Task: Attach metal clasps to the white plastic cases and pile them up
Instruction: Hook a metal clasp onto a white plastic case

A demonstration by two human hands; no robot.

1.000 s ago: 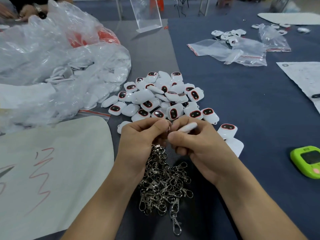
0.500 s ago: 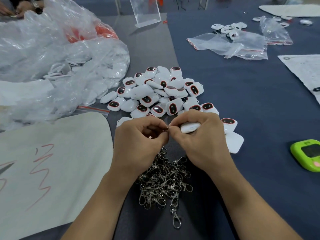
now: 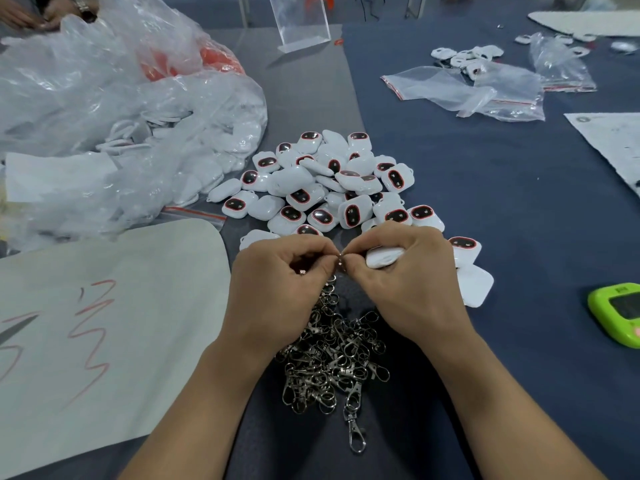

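A single head-worn wide-angle view looks forward and down across the surface, close above the left hand and right hand, which meet at mid-view

A small-parts assembly workshop. A long bench under dark blue cloth carries a heap of identical white plastic cases at centre and a tangle of metal clasps below it. Bulging clear sacks of parts fill the upper left, zip bags the upper right. Another worker's hands show in the upper left corner.
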